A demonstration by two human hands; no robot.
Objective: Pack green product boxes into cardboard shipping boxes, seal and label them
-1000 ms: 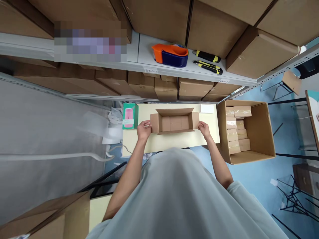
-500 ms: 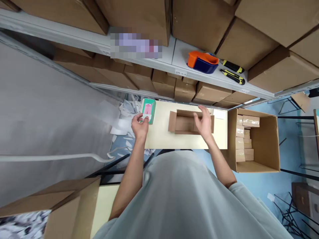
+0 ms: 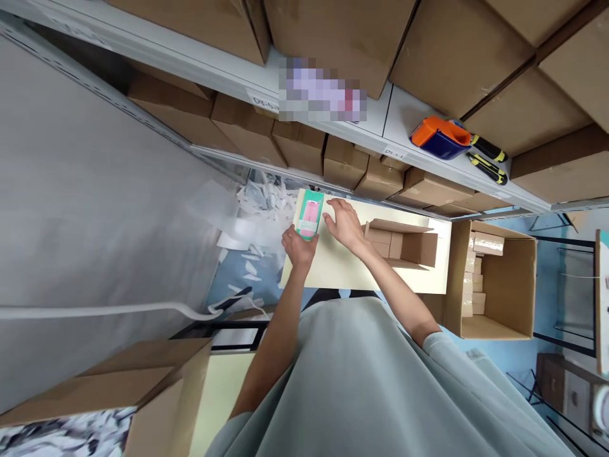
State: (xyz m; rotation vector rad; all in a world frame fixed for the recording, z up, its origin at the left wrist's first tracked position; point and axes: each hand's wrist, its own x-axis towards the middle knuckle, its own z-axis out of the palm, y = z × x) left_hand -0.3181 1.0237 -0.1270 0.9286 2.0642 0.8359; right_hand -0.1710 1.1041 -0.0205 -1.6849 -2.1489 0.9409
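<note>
A small green box (image 3: 315,198) with a pink panel on its face lies at the left end of the pale tabletop (image 3: 333,274). My left hand (image 3: 299,247) grips its near end, thumb on the right side and fingers on the left. Just right of the box, my right hand (image 3: 345,223) is open, thumb and fingers apart, and touches nothing I can make out. Behind my right forearm stands an open brown carton (image 3: 404,246) with its flaps up; the part of its inside that shows holds nothing.
At right, a large open carton (image 3: 507,279) holds several small brown boxes. Above the table, a shelf (image 3: 399,136) carries cartons, an orange-and-blue tape dispenser (image 3: 441,136) and two yellow-black utility knives (image 3: 488,168). Paper scraps (image 3: 266,195) lie left; a carton of shredded paper (image 3: 71,431) stands lower left.
My right hand has moved left from over the open carton to beside the green box. My left hand now holds the box's near end. The view has shifted, so the scene sits further right.
</note>
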